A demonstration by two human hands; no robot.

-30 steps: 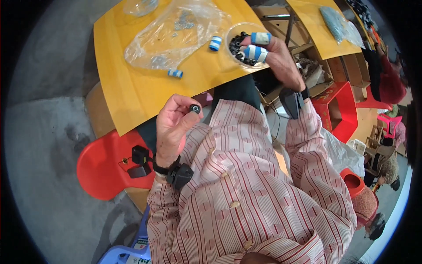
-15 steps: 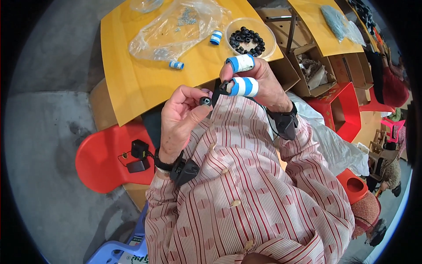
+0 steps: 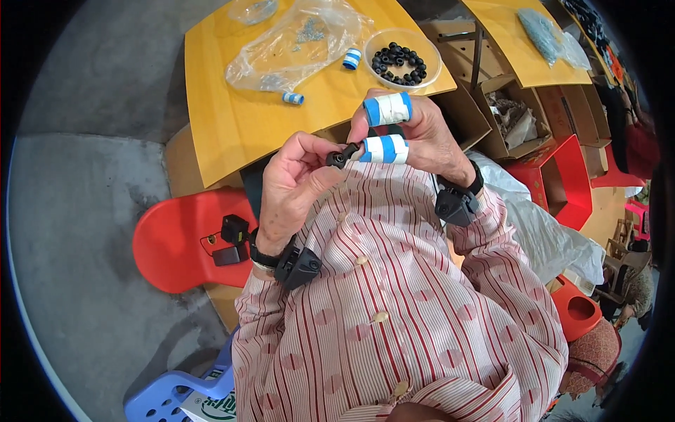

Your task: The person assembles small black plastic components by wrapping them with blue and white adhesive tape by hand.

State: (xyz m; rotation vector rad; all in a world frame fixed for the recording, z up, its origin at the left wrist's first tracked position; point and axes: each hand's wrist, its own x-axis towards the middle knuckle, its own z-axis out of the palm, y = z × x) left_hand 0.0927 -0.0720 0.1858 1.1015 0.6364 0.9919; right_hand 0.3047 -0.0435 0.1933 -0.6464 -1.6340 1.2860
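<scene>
Between thumb and fingertips my left hand (image 3: 287, 190) pinches a small black round part (image 3: 336, 160) with a hole in its face. My right hand (image 3: 434, 137) wears blue-and-white wraps on its thumb (image 3: 384, 149) and a finger (image 3: 388, 109). Its tips grip a small black piece (image 3: 351, 150), which meets the round part; how they fit together is too small to tell. Beyond the hands, a clear round tub (image 3: 435, 76) on the table holds many similar black parts (image 3: 397, 53).
On the yellow table (image 3: 232, 133) lie a clear plastic bag (image 3: 271, 56) with small silvery bits and two blue-and-white rolls (image 3: 351, 59). A red stool (image 3: 169, 243) with black devices stands left. Cardboard boxes (image 3: 517, 116) and a red box (image 3: 573, 183) are at right.
My hands have come together, bringing the right hand's black piece against the left hand's round part. The whole view has shifted slightly, with the table now farther right.
</scene>
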